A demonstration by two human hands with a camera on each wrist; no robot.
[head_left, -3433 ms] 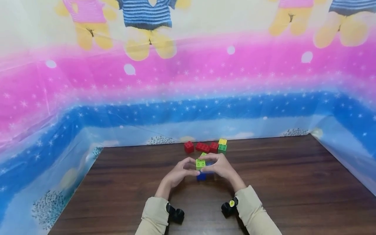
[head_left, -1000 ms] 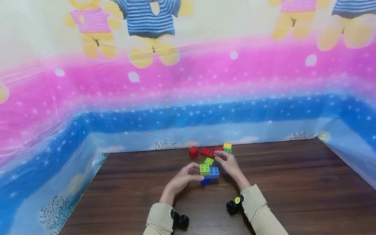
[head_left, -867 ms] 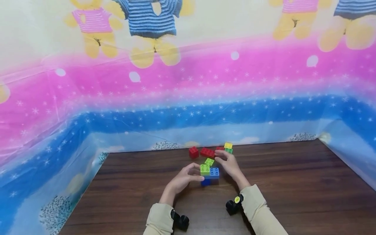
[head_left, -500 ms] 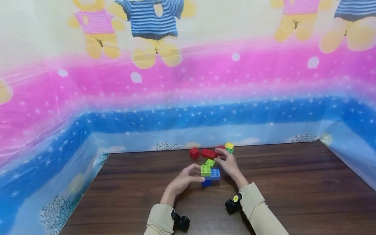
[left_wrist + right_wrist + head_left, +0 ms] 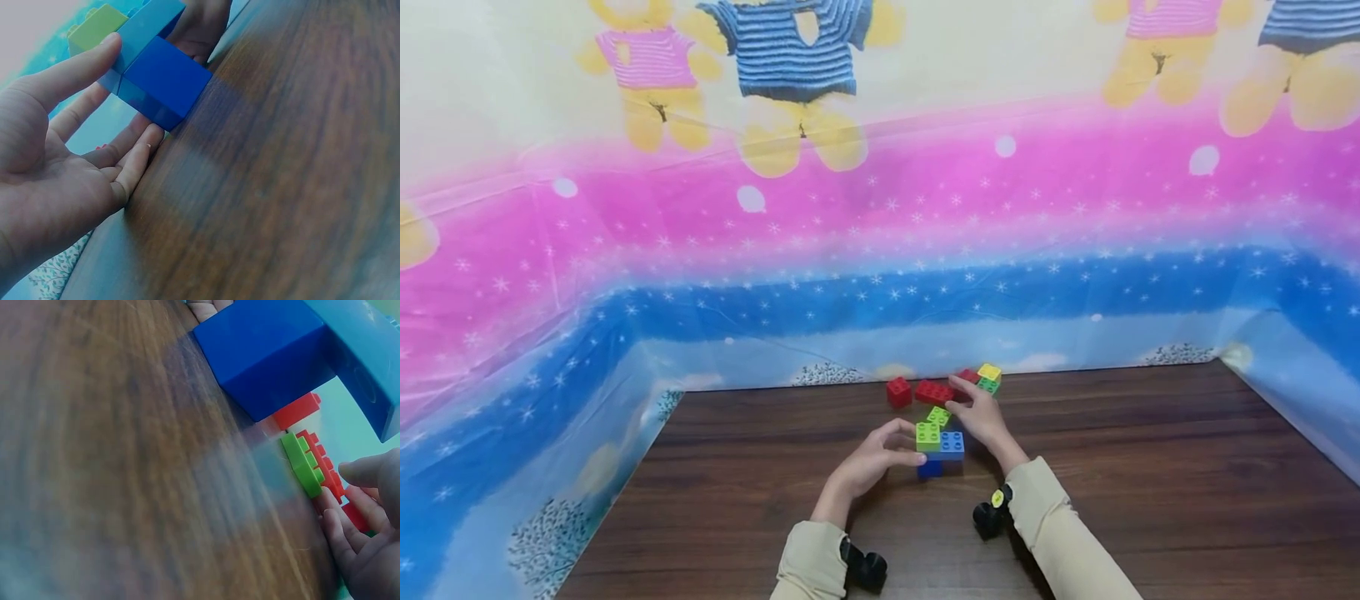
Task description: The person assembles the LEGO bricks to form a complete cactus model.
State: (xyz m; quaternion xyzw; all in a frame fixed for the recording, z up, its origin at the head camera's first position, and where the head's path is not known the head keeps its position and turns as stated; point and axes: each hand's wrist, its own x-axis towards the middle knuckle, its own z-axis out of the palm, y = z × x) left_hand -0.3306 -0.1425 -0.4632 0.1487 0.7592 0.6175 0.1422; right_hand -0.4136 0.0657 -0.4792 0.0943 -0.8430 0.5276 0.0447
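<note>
In the head view a stack of toy building bricks stands on the table: a lime green brick (image 5: pixel 928 436) and a lighter blue brick (image 5: pixel 951 445) over a dark blue brick (image 5: pixel 169 78). My left hand (image 5: pixel 867 461) holds the stack from the left, its thumb on the side and its fingers behind. My right hand (image 5: pixel 981 417) is behind and right of the stack, thumb and fingers apart, beside a red brick (image 5: pixel 934 392) and a second lime green brick (image 5: pixel 938 417). In the right wrist view its fingertips are close to both; whether they touch is unclear.
Along the back lie a red brick (image 5: pixel 898 392), another red brick (image 5: pixel 967 376) partly behind the right hand, and a yellow brick (image 5: pixel 989 372) with a green brick (image 5: pixel 988 386). The wooden table (image 5: pixel 760 450) ends at a printed cloth backdrop (image 5: pixel 880 283).
My right hand has come off the lime green brick on the stack and moved back and right, toward the red bricks. The left hand stays at the stack. The camera view shifts slightly.
</note>
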